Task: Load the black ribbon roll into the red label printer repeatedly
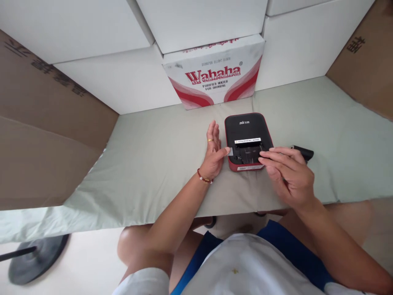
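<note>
A small black printer point(244, 131) with a red rim lies flat on the cloth, its recess facing up. Inside that recess is a dark glossy part point(250, 155). My left hand point(214, 153) is along the printer's left side, fingers stretched out, its thumb on a grey tab point(231, 151). From the right, my right hand point(288, 174) reaches over with fingers extended, and its fingertips touch the right edge of the recess. Whether they press on the glossy part I cannot tell. A black block-shaped object point(303, 153) lies partly hidden behind my right hand.
A pale green cloth point(147, 164) covers the table. Behind the printer stands a red and white Wahaha water carton point(215, 78), against stacked white boxes point(202, 22). Brown cardboard point(39, 155) rises at the left, with more cardboard point(365, 61) at the right. A round black base point(39, 262) is on the floor.
</note>
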{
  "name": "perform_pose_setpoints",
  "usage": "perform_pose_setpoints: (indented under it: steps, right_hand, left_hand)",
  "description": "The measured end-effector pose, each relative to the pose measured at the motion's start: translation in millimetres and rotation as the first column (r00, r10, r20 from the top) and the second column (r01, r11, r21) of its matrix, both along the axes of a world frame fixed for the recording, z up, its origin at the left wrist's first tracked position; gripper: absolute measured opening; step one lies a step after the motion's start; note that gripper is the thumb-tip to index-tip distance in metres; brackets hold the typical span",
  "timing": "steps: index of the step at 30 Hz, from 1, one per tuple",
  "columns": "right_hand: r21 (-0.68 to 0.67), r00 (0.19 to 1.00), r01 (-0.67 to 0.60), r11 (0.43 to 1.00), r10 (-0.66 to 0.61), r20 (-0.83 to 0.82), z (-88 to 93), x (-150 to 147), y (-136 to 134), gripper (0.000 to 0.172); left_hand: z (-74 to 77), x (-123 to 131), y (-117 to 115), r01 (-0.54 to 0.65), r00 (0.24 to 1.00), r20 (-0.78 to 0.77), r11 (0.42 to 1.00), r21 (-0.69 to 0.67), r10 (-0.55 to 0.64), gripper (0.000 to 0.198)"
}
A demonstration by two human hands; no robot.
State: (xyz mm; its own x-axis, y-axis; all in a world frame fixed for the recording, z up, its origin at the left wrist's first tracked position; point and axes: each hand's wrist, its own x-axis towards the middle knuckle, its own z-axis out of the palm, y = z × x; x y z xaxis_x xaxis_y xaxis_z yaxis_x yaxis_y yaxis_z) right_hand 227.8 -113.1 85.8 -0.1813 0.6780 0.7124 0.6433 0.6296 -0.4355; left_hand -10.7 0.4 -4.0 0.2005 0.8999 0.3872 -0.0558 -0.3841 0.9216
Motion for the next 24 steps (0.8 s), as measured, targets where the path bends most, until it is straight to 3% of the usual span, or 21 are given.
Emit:
perform_pose_setpoints:
  steps: [5,8,13,16,18,20,24]
  right_hand:
    - [0.014,1.0,-0.01,1.0,0.01,0.029,-7.9,2,1,0.046]
    - [0.023,0.999,-0.032,0.999,0.031,0.045,-3.6,3,4,0.042]
    - [-0.04,0.997,-0.076,0.996,0.076,0.013,16.6,4,13,0.022]
    - [-0.203,0.999,-0.042,0.978,0.044,0.006,37.0,3,34,0.035]
    - [-0.318,0.993,0.041,0.947,-0.004,0.116,50.0,-1,57,0.039]
    - [-0.398,0.941,0.159,0.904,-0.017,0.338,58.9,-9,84,0.031]
    - [-0.441,0.706,0.385,0.811,0.049,0.707,60.7,-34,128,0.017]
  left_hand:
    - [-7.1,0,4,0.035,0.999,-0.011,0.999,0.006,-0.035,0.105]
    - [-9.1,1,6,0.059,0.998,0.005,0.998,0.001,-0.059,0.107]
    - [-11.5,5,7,0.012,1.0,0.012,0.999,0.048,-0.012,0.096]
    - [-11.1,6,8,0.085,0.996,0.031,0.995,0.051,-0.087,0.09]
    - [-10.0,6,9,0.132,0.988,0.07,0.991,0.037,-0.135,0.087]
    - [-8.7,7,9,0.155,0.982,0.11,0.988,0.018,-0.156,0.084]
    - [-8.4,8,9,0.161,0.979,0.126,0.987,-0.006,-0.159,0.085]
